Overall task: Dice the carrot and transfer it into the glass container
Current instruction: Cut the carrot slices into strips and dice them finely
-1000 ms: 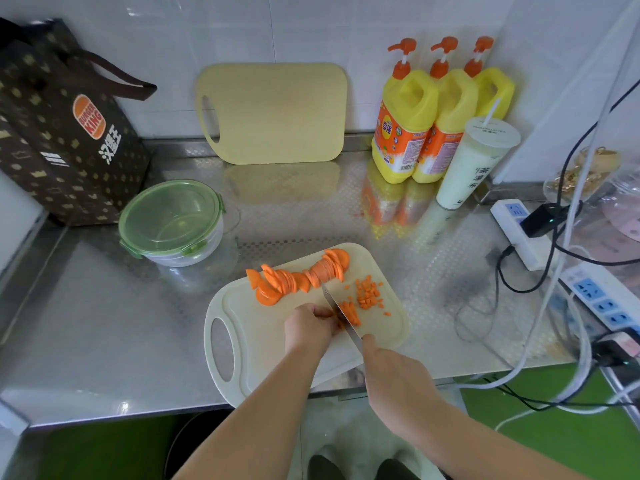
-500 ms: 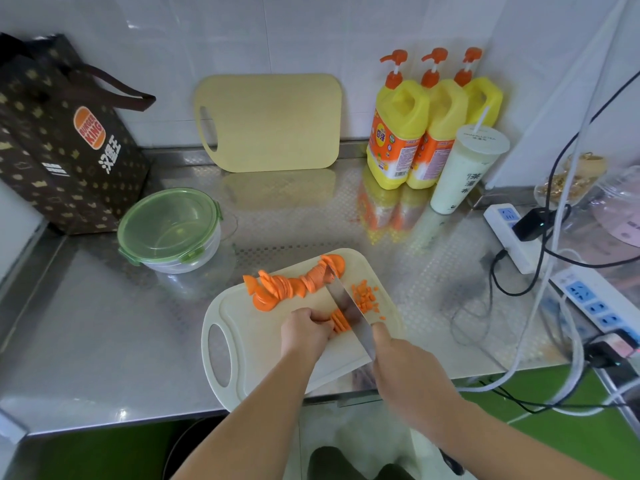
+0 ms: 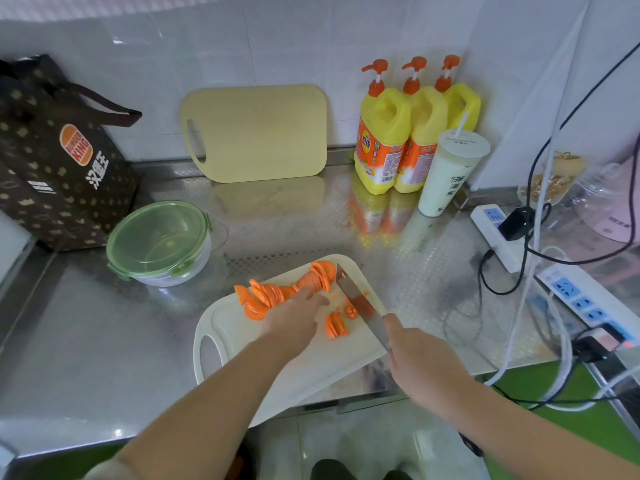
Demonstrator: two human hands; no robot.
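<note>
On the steel desk (image 3: 104,341), a white cutting board (image 3: 311,368) carries the work. The lidded glass container (image 3: 173,275) sits apart. Dicing is midway, I judge: the left hand (image 3: 294,317), fingers loose, reaches onto the carrot slices (image 3: 270,294); the right hand (image 3: 419,351) grips the knife (image 3: 356,296). Next, gather slices for cross-cuts.

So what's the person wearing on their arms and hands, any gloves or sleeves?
Nothing that shows. The left hand and right hand are bare: no gloves, rings or watch visible. The left forearm and right forearm are bare too, with no sleeve or wristband as far as the picture reaches.
</note>
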